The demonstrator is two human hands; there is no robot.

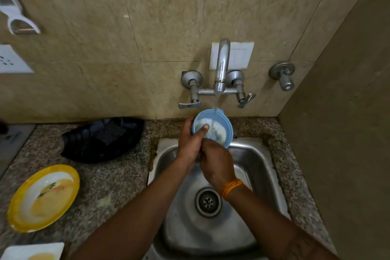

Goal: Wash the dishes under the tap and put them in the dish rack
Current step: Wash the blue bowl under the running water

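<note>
A small blue bowl (221, 133) is held over the back of the steel sink (263, 164), right under the running tap (221, 65). Water streams into its soapy white inside. My left hand (191, 143) grips the bowl's left rim, thumb inside. Just below it, my right hand (217, 164) curls against the bowl's near edge; its fingertips are hidden. A black dish rack (88, 145) with a dark scrub pad in it lies on the counter left of the sink.
A dirty yellow-rimmed plate (44, 196) sits on the granite counter at the left, and a white square dish (31, 251) shows at the bottom left corner. The sink drain (207, 201) lies below my hands. A side wall closes off the right.
</note>
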